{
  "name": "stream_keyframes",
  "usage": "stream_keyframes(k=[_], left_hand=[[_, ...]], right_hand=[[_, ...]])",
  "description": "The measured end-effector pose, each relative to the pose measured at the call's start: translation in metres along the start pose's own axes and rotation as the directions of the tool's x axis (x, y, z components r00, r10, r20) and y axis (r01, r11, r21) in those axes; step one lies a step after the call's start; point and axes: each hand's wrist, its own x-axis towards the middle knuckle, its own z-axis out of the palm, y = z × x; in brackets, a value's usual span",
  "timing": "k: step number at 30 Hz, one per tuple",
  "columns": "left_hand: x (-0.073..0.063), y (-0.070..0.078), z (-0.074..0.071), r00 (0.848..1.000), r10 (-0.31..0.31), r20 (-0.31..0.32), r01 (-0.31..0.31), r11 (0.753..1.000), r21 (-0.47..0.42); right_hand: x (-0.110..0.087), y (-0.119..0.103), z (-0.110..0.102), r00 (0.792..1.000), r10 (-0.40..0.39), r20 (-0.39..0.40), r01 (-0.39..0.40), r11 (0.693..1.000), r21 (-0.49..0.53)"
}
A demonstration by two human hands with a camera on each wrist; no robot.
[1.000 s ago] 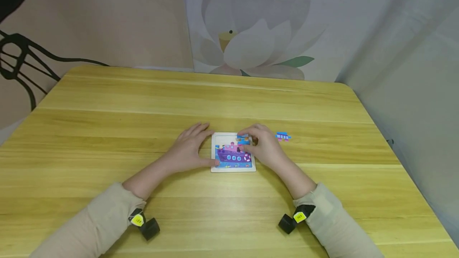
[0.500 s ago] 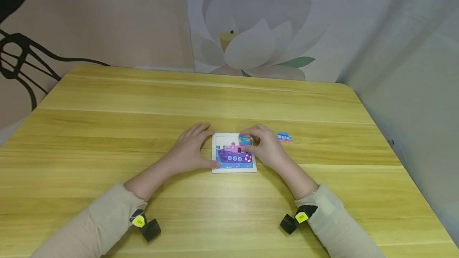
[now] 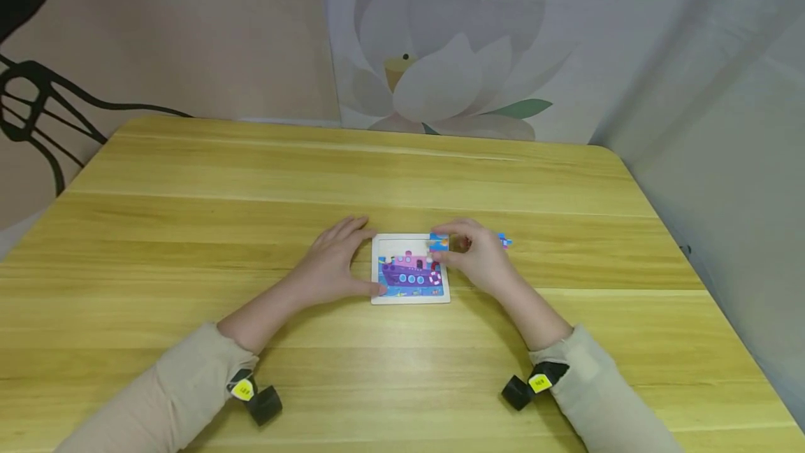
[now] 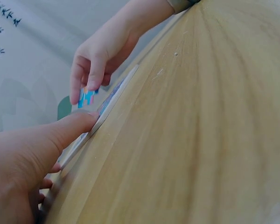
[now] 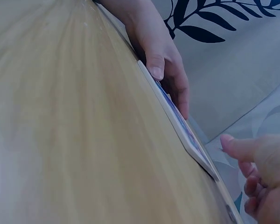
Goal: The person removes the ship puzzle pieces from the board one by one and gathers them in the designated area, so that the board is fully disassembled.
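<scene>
Small blue jigsaw piece (image 3: 439, 242) pinched by right hand (image 3: 479, 259) at top-right corner of white-framed square ship puzzle board (image 3: 409, 269) on yellow wooden counter (image 3: 402, 180). Board's left edge braced by left hand (image 3: 331, 261), fingers flat. Another piece (image 3: 504, 240) mostly hidden behind right hand.

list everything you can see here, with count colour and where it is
puzzle board: one, white frame with a purple ship picture, middle of the table
puzzle piece: one, blue, pinched above the board's far right corner
loose piece: one, blue and pink, on the table just right of the right hand, partly hidden
table: one, yellow wood, fills the view
flower backdrop: one, grey-white, behind the table
left hand: one, rests on the board's left edge, thumb at its near corner
right hand: one, pinches the puzzle piece
sleeves: two, beige, near edge
</scene>
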Motion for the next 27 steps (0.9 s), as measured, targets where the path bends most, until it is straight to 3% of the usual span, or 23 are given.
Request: stream_keyframes(k=[14, 27], left_hand=[[0.0, 0.001, -0.001, 1.0, 0.003, 0.002, -0.003, 1.0, 0.011], [-0.001, -0.001, 0.001, 1.0, -0.001, -0.006, 0.001, 1.0, 0.0]], right_hand=[[-0.019, 0.016, -0.03, 1.0, 0.014, -0.027, -0.011, 0.995, 0.104], [-0.03, 0.042, -0.06, 0.995, 0.061, -0.083, -0.055, 0.995, 0.078]])
